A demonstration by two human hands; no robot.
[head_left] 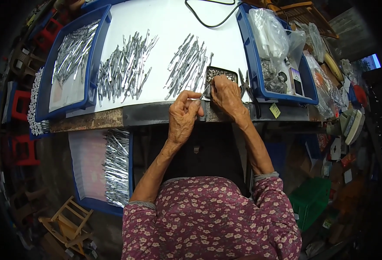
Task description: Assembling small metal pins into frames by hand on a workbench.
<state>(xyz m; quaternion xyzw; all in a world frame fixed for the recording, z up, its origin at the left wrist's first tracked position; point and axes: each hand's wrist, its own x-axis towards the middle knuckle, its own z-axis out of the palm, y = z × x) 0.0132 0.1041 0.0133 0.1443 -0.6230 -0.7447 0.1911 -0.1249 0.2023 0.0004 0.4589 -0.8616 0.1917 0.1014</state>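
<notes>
My left hand (184, 115) is closed, with thumb and fingers pinching a thin metal strip (203, 93) at the table's front edge. Against the far end of that strip, my right hand (227, 99) has its fingers pressed together; whatever they hold is hidden. Just beyond the right hand is a small dark tray (207, 71) of tiny metal parts, partly covered by the fingers. A pair of pliers (244, 82) lies right of that hand, its dark handles toward me. Loose slim metal pieces (185, 67) are spread on the white tabletop beyond my left hand.
A larger heap of metal pieces (124, 69) lies farther left, beside a blue bin (95, 65) of similar pieces. On the right, another blue bin (245, 43) holds plastic bags. A black cable (201, 21) curves across the back. Below the table's left side sits another blue tray (130, 164).
</notes>
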